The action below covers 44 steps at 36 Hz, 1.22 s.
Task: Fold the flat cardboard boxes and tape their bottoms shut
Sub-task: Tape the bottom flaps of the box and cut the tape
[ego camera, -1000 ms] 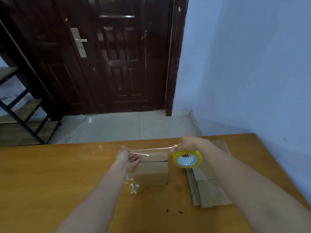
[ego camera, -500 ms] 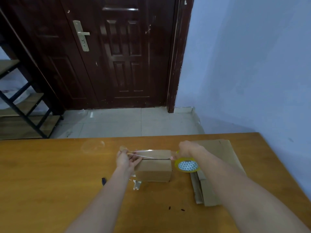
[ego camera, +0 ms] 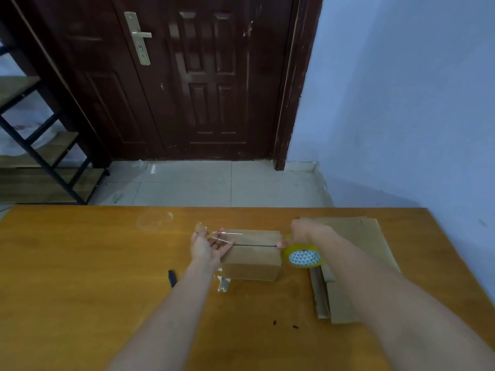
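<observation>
Left hand [ego camera: 207, 246] pinches the clear tape's free end at centre frame; right hand [ego camera: 308, 232] grips the yellow tape roll [ego camera: 304, 257] beside the folded cardboard box [ego camera: 251, 254]. Risk: slack strip may land off the flap seam [ego camera: 254, 245], or wrinkle

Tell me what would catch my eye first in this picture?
Two hands meet at a small folded cardboard box mid-table: the left hand pinches the free end of clear tape, while the right hand grips the yellow tape roll at the box's right end. Flat cardboard sheets wait just right of them.
</observation>
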Tool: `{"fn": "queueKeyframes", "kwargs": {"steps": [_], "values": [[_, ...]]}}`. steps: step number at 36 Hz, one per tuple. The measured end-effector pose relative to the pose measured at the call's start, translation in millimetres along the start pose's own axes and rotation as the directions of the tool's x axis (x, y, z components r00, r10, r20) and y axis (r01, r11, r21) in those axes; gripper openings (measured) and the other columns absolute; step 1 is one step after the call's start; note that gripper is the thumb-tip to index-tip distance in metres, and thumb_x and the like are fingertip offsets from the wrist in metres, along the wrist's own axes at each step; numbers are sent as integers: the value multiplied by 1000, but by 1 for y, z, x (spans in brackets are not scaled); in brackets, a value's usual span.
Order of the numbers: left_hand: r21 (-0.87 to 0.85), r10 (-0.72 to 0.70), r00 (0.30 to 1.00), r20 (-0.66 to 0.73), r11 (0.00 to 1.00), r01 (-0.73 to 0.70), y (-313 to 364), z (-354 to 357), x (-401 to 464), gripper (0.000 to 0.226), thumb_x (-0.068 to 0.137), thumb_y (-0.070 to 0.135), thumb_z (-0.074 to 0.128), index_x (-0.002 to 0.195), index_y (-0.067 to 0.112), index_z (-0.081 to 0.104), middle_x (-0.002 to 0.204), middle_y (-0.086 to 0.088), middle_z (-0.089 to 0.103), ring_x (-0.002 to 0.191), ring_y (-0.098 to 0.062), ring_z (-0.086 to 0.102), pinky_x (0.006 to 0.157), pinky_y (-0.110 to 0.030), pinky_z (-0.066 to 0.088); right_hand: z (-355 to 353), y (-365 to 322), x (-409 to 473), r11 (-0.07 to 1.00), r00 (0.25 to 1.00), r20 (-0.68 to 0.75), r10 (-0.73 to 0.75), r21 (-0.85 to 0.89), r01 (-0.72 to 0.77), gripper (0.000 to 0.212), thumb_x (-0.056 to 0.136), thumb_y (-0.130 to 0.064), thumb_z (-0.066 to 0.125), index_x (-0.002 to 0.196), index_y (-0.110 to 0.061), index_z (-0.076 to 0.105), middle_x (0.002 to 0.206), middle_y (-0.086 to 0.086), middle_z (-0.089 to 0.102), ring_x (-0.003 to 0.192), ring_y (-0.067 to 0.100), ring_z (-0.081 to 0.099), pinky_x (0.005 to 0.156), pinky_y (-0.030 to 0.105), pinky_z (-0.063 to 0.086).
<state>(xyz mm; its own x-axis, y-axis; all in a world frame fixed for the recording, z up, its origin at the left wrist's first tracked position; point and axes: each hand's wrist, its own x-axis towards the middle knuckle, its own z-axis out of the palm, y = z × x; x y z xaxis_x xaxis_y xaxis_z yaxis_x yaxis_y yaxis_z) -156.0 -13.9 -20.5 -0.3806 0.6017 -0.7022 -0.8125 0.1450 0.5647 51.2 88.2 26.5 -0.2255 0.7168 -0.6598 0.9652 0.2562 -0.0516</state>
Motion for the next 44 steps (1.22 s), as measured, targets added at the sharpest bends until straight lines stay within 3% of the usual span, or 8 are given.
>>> {"fn": "queueKeyframes", "kwargs": {"steps": [8,15,19,25,29,35,41,44], "values": [[-61,2,1000,15,998,-1,-3,-2,-1,15,102,16,36,115,14,42,102,-21,57,84,-28,61,73,-52,52,0,-6,7,990,999,40,-9,-139,15,83,80,-68,55,133,-4,46,131,13,54,114,29,54,91,38,48],[-125,24,1000,3,992,-23,-7,-6,-1,10,102,15,37,110,14,43,103,-21,57,88,-30,61,84,-56,51,1,-8,11,991,998,67,-14,-132,23,84,82,-66,53,137,-4,41,136,13,51,120,30,51,92,38,45],[-110,79,993,-83,990,-88,-9,-3,-5,18,102,15,37,88,13,49,91,-13,57,85,-30,60,74,-49,54,3,-8,12,988,998,67,-7,-151,17,83,82,-67,52,136,-5,43,134,13,52,119,30,52,93,38,45],[3,176,964,-200,984,-179,-12,-2,-5,10,98,14,49,94,9,56,94,-10,60,80,-31,65,69,-36,58,8,-5,14,993,998,61,-13,-116,20,77,82,-65,54,128,-3,50,126,13,58,111,30,56,91,38,48],[-2,196,955,-221,979,-202,-10,-2,-12,11,96,10,51,87,9,57,87,-4,58,71,-28,64,53,-28,55,10,-4,14,994,998,55,-14,-106,19,78,82,-67,53,127,-4,51,124,13,59,110,29,57,92,39,49],[35,176,961,-214,984,-172,-13,-11,-8,7,94,10,55,97,9,61,84,-5,59,92,-34,63,78,-39,55,12,-3,13,996,999,46,1,-93,3,79,82,-66,53,129,-3,49,126,14,57,112,30,56,94,40,48],[78,167,966,-198,985,-154,-12,-14,-9,16,95,11,53,109,7,61,82,-7,59,75,-28,62,71,-35,54,14,-3,15,997,999,36,5,-79,-2,77,82,-66,54,128,-4,50,125,14,58,111,30,56,94,40,48],[127,159,962,-220,983,-133,-15,-17,-7,16,95,12,53,108,9,62,91,-9,62,81,-29,62,72,-34,53,16,-2,17,997,999,33,2,-73,0,76,82,-65,54,128,-5,49,126,14,57,112,29,55,93,39,47]]}}
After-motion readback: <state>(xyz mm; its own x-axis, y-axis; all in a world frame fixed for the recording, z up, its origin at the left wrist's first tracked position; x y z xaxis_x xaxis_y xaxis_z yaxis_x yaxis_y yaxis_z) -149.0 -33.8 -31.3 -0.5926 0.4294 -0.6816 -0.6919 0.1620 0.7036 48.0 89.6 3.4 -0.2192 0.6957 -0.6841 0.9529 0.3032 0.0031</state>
